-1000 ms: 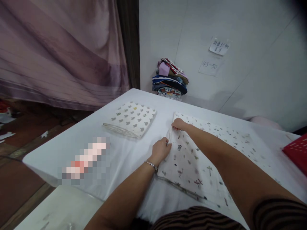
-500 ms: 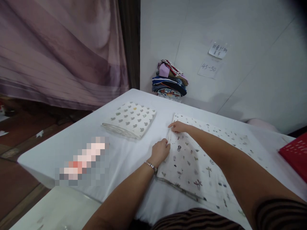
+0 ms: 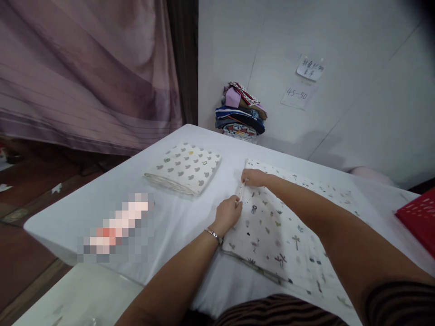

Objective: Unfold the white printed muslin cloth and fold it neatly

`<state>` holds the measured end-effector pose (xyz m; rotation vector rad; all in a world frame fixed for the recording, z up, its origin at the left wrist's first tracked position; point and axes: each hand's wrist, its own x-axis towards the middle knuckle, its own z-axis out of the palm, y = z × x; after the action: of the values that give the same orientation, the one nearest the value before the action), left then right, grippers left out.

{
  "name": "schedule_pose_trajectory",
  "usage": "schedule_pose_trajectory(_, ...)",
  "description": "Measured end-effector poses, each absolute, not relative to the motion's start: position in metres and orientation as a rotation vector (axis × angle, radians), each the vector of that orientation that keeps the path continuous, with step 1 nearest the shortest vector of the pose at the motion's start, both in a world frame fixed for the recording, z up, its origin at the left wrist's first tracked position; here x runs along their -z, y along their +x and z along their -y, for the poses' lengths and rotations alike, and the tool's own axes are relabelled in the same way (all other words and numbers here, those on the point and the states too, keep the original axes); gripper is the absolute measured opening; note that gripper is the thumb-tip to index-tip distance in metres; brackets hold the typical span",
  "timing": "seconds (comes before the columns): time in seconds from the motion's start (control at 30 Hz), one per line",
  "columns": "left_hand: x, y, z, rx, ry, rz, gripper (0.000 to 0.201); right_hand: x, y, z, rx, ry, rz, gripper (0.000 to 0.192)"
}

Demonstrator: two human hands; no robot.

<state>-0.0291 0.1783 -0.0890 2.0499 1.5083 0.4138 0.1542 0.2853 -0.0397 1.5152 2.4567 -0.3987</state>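
A white printed cloth (image 3: 268, 226) with small palm and plant figures lies folded in layers on the white table (image 3: 102, 181). My left hand (image 3: 228, 213), with a bracelet at the wrist, pinches the cloth's left edge. Farther along the same edge, my right hand (image 3: 254, 177) is closed on it too, and a narrow strip of the edge is lifted between the two hands. To the left, apart from both hands, rests a folded white cloth with grey patterns (image 3: 190, 167).
A pixelated patch (image 3: 118, 224) covers something at the table's left. A stack of folded clothes (image 3: 240, 111) stands beyond the far edge, against the wall. A red object (image 3: 419, 217) sits at the right. A pink curtain (image 3: 84, 68) hangs at the left.
My right hand's fingers, stretched out before, have closed on the cloth's edge. The edge between my hands is now raised a little. My left hand has stayed nearly in place.
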Motion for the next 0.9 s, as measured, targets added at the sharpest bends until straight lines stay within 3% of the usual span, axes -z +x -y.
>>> schedule_pose_trajectory(0.2, 0.091, -0.030, -0.179, -0.432, 2.007, -1.497, 0.026, 0.041, 0.161, -0.286, 0.218, 1.374, -2.511, 0.020)
schedule_pose_trajectory(0.6, 0.091, -0.025, -0.182, -0.509, 1.639, -1.229, 0.025, 0.037, 0.173, -0.295, 0.267, 1.355, -2.415, 0.032)
schedule_pose_trajectory(0.9, 0.088, -0.031, -0.180, -0.362, 1.964, -1.398, 0.027, 0.039, 0.166, -0.306, 0.281, 1.342, -2.354, 0.037)
